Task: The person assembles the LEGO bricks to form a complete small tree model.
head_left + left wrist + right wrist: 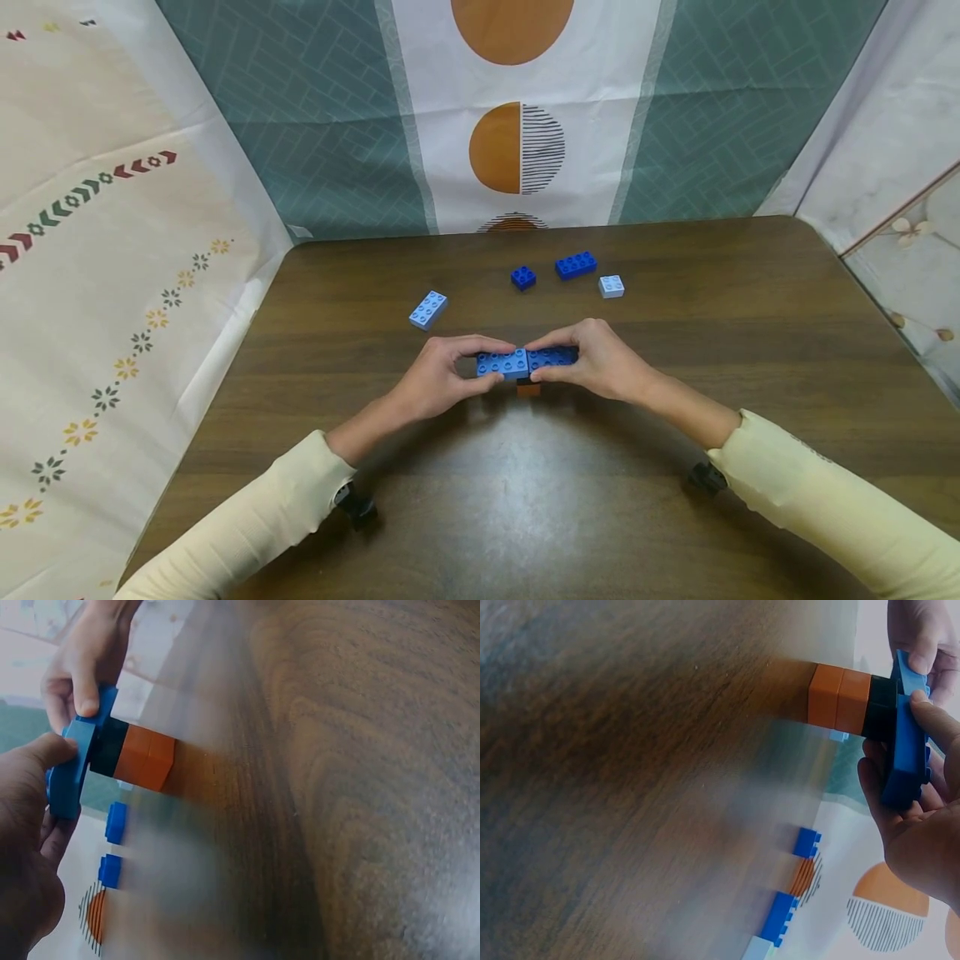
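While L hand (435, 379) & R hand (603, 362) pinch blue bricks (502, 364) atop stack (528, 389), 4 loose bricks (576, 265) lie beyond.

From the head: looking forward and down, set well back, taking in table (675, 350), left hand (435, 379), right hand (603, 362) and hanging cloth (322, 108) beyond. From the left wrist: close in, low over the table, tipped sideways, facing past left hand toward right. From the right wrist: likewise close, tipped the opposite way, sharing with the left-wrist view both hands and the brick stack (127, 750), seen from the other side.
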